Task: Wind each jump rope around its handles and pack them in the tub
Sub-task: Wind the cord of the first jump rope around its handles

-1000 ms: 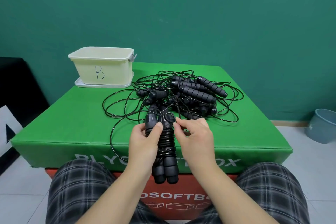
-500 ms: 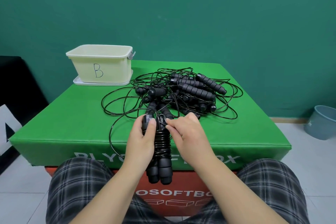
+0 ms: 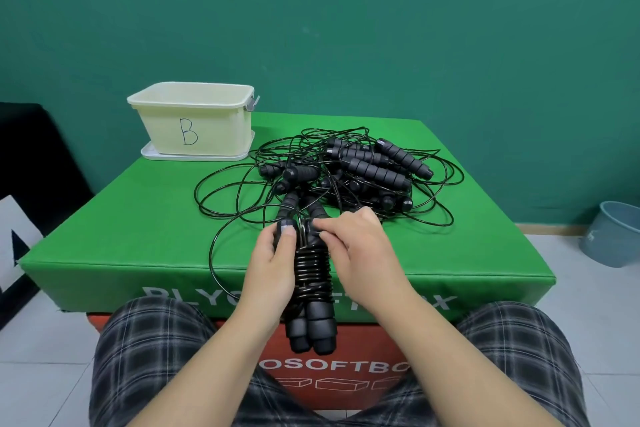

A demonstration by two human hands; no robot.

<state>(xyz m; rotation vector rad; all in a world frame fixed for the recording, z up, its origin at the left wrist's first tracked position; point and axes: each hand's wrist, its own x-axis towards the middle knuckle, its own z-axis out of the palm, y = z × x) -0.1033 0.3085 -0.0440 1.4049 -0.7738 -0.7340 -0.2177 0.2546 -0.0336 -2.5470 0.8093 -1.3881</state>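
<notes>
My left hand [image 3: 273, 262] grips a pair of black jump rope handles [image 3: 311, 315] held side by side over the box's front edge, with cord coiled tightly round their middle. My right hand [image 3: 360, 250] pinches the cord at the handles' top end. A loose loop of the same cord [image 3: 212, 253] hangs off to the left. Behind lies a tangled pile of black jump ropes [image 3: 363, 173] with several handles. The cream tub [image 3: 194, 121], marked "B", stands on its lid at the box's far left corner.
The ropes lie on a green soft plyo box [image 3: 121, 236] stacked on a red one. My knees in checked shorts are just below its front edge. A blue-grey bucket [image 3: 613, 236] stands on the floor at the right. A green wall is behind.
My hands have drawn closer together at the top of the bundle. My right fingers now pinch the cord against the handle tops. The bundle has shifted slightly left.
</notes>
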